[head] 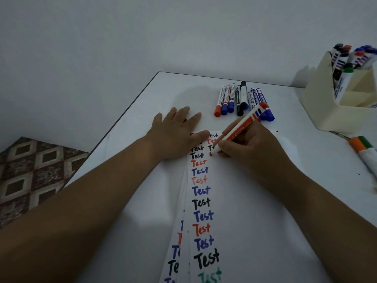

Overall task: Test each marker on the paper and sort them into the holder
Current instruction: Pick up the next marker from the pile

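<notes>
My right hand [246, 146] grips a red marker [244, 124] with its tip down on the white paper [228, 201], beside a small red mark. A column of "Test" words in black, red, blue and green runs down the sheet. My left hand [175, 133] lies flat, fingers spread, pressing on the paper's top left corner; something small and red shows under its fingers. Several markers [234, 99] with red, blue and black caps lie side by side beyond the paper. The cream holder [322, 99] at the far right stands with several markers in it.
An orange-and-green capped marker [363, 149] lies at the right edge near the holder. More written sheets [175, 252] stick out under the top paper at the lower left. The white table's left edge [122, 111] drops to a patterned floor [30, 170]. A grey wall stands behind.
</notes>
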Motion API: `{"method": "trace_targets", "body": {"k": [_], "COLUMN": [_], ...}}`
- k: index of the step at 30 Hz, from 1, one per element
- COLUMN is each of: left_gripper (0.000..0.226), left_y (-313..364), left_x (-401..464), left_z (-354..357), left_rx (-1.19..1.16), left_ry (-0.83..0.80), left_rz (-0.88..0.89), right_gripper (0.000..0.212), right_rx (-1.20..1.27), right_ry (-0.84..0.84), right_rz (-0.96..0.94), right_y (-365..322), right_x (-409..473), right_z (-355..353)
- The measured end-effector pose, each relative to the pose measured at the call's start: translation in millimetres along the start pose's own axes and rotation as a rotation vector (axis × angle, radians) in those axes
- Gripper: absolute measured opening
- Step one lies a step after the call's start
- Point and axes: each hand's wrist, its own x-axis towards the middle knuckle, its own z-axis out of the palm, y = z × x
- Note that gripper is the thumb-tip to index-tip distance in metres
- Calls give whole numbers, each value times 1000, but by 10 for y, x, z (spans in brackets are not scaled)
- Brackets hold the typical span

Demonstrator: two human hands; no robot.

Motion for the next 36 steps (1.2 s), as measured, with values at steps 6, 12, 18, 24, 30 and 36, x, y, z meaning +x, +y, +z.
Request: {"method": "trace_targets", "body": {"k": [6,12,18,24,30,36], "left_gripper": [76,78,79,79,78,78], "left_y": [3,-7,-16,-11,-3,-3], "left_x": [-5,10,14,13,-1,5], "left_z": [-17,7,20,8,-6,1], "left_rx": [-31,-40,-59,-51,-65,-65], "left_ry": [11,11,11,11,7,-5], "left_rz": [-1,-11,-10,-14,-20,-22], "right_gripper": [16,17,17,18,20,19], "right_rx": [75,6,25,142,17,35], "right_ry": [23,8,53,81,39,71], "right_rz": [-1,-21,-14,-2,-27,-34], "right_y": [1,-6,35,55,46,69], "right_x": [-14,-19,2,-24,-25,-12], "right_z": [-16,-1,14,-19,13,0]}}
